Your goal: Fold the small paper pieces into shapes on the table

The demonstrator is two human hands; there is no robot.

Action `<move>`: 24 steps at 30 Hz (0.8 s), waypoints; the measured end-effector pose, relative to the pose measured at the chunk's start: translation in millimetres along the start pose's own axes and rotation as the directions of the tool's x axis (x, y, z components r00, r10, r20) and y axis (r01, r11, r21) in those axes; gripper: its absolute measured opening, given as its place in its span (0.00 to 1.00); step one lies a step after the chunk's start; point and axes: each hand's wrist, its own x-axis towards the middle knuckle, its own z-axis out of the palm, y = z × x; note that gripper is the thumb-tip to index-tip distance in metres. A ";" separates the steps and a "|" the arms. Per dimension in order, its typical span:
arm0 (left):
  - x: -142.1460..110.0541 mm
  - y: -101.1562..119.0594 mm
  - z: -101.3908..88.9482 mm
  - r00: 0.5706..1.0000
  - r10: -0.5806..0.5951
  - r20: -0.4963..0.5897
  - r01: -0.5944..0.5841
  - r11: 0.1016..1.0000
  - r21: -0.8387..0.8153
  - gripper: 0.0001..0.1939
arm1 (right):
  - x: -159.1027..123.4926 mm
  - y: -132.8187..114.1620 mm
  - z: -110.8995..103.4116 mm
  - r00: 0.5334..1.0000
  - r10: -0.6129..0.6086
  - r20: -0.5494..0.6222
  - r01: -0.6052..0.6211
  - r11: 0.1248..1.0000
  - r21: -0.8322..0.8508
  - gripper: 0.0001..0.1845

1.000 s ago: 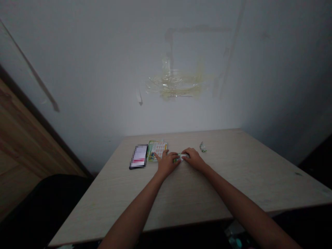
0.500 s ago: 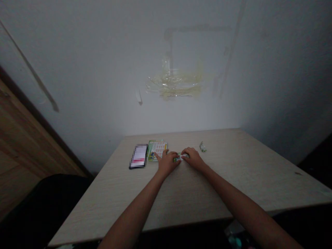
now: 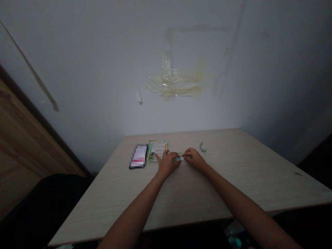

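A small flat green-and-white piece [image 3: 178, 158], perhaps paper or a packet, lies on the table between my hands. My left hand [image 3: 167, 163] grips its left end between thumb and fingers, with other fingers spread towards a printed booklet. At the right end, my right hand [image 3: 194, 158] has its fingertips pinched together on the edge of the piece. The booklet [image 3: 158, 147], green and white with rows of print, lies just beyond my left hand. A crumpled green-and-white wrapper [image 3: 202, 147] rests behind my right hand.
A phone [image 3: 138, 156] with a lit, blurred screen lies left of the booklet. The pale wooden table [image 3: 181, 193] meets a grey wall [image 3: 103, 69] with old clear tape [image 3: 178, 84] on it. A dark chair-like shape [image 3: 52, 204] stands at the left.
My right fingertips have drawn together into a pinch and shifted slightly on the piece, leaving more of its white part showing. My left hand has stayed in place.
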 end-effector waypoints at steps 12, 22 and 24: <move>-0.2 0.1 -0.9 1.000 -0.001 0.003 0.001 1.000 -0.008 0.14 | 0.4 4.9 3.1 1.000 -0.011 0.001 0.011 1.000 -0.022 0.08; -0.6 -2.1 0.6 1.000 0.023 0.001 -0.023 1.000 0.002 0.14 | 1.6 8.4 -3.8 0.994 -0.080 0.074 0.084 0.994 -0.064 0.10; -0.6 -2.0 0.8 1.000 0.020 0.003 -0.020 1.000 0.005 0.14 | 1.0 9.2 -7.0 0.989 -0.119 0.092 0.126 0.989 -0.074 0.11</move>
